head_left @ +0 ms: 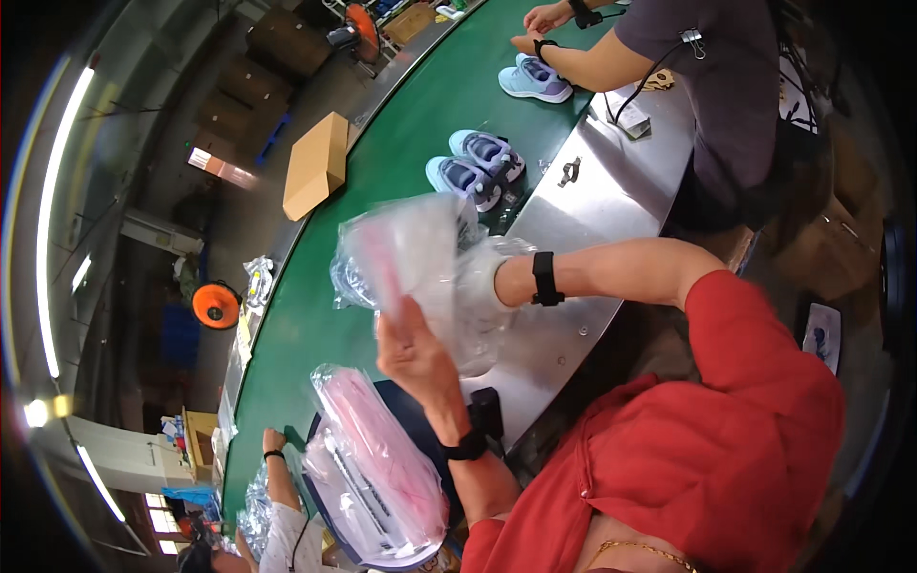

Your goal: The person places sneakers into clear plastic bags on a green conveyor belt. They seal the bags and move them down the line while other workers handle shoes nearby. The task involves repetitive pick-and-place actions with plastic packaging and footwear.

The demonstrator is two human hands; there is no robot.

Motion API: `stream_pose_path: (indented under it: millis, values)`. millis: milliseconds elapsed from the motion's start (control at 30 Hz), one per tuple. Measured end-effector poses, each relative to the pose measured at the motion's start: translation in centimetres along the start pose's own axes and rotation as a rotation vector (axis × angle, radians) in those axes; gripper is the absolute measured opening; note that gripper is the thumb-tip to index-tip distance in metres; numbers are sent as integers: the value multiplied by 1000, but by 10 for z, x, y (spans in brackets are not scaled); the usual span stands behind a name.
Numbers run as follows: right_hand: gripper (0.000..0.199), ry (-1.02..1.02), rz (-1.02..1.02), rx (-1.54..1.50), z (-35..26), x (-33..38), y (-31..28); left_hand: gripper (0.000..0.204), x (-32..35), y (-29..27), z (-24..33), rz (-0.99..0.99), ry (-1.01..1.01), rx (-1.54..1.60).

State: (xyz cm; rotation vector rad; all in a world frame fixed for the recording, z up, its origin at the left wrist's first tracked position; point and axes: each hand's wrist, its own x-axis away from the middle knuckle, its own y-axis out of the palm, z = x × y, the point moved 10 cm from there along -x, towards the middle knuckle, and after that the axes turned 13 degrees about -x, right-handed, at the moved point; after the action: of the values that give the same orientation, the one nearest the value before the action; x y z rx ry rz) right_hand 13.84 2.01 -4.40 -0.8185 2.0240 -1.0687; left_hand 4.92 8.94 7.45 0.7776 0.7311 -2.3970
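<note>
My left hand [418, 361] is closed, pinching the edge of a clear plastic bag [425, 248] with a pink strip. The bag is blurred by motion over the green belt. My right hand [485, 277] is in a white covering, a glove or the bag itself, and lies against or inside crinkled clear plastic; its fingers are hidden. Both wrists wear black bands. Just beyond the bag stands a pair of light blue and purple sneakers [475, 164], partly covered by it. Close to my left forearm, a dark blue tub [320, 511] holds stacks of clear and pink plastic bags [382, 449].
A metal ledge [611, 196] runs along the green belt [392, 143], with a small black piece on it. A co-worker [726, 95] at the upper right handles another sneaker [535, 81]. Another person's arm [279, 477] reaches in at lower left. A cardboard box [317, 164] sits at the belt's far edge.
</note>
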Motion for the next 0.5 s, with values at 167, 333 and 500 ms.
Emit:
stream_pose_path:
  millis: [167,333,500]
  values:
    - [20,-11,-94,-197,-47,11,-60,19,-43,-32,-29,126,-163,-155]
    - [30,302,400,-624,62,36,-166,25,-63,-14,-14,148,-111,-113]
    - [65,532,-28,88,160,-12,-109,24,-74,12,-19,82,-146,-83]
